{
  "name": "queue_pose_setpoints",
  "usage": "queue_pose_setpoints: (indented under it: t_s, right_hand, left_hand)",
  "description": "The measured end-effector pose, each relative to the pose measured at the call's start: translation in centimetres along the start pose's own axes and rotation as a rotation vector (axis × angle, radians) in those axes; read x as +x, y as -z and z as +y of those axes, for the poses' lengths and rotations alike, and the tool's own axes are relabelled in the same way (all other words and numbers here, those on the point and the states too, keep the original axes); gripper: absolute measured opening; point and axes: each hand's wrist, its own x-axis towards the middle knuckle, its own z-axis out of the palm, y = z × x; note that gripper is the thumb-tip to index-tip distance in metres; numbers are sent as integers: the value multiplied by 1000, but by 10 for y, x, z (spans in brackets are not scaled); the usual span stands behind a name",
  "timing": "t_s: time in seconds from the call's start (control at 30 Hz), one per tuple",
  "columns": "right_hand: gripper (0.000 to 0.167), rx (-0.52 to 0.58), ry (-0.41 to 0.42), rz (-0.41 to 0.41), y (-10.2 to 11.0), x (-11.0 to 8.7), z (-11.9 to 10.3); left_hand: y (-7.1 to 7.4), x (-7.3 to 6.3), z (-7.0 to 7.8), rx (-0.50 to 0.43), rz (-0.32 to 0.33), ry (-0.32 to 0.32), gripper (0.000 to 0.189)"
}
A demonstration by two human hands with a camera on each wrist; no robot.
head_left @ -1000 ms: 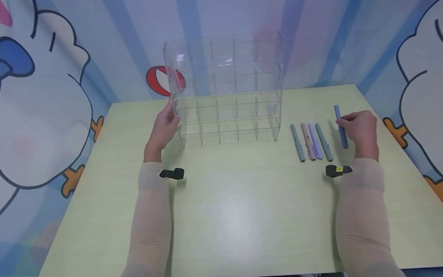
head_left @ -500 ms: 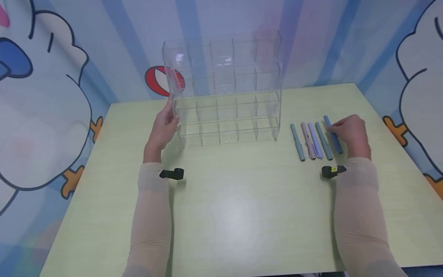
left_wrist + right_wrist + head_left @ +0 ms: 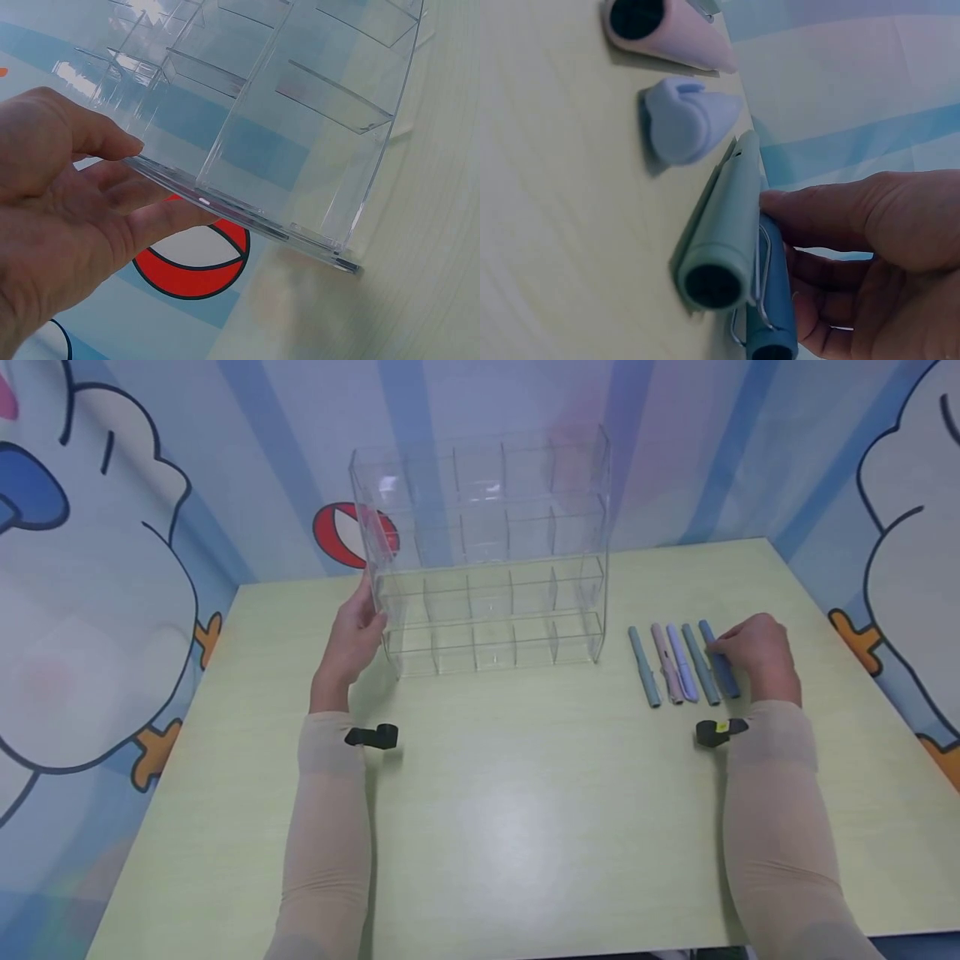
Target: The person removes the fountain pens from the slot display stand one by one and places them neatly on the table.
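A clear acrylic organizer (image 3: 491,602) with rows of small compartments stands at the back of the table. My left hand (image 3: 351,639) grips its left side panel, thumb in front and fingers behind, as the left wrist view (image 3: 82,187) also shows. At the right, my right hand (image 3: 759,652) pinches a dark blue pen (image 3: 720,658) between thumb and fingers. That pen lies beside a grey-green pen (image 3: 701,664), close against it in the right wrist view. Further left in the row are a lavender pen (image 3: 682,662), a pink pen (image 3: 667,663) and a teal pen (image 3: 643,667).
The pale wooden table (image 3: 510,810) meets a cartoon-printed backdrop (image 3: 675,452) at its back and sides. A black wrist camera (image 3: 375,737) sits on the left sleeve and another camera (image 3: 720,732) on the right one.
My right hand has brought the dark blue pen left and down, from apart to the right end of the pen row. The left hand stays on the organizer.
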Motion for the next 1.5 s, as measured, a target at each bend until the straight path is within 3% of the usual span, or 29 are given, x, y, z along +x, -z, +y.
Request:
queue_pose_setpoints:
  t_s: [1.5]
  right_hand:
    - [43, -12, -56, 34, 0, 0, 0]
  left_hand:
    - [0, 0, 0, 6, -8, -12, 74]
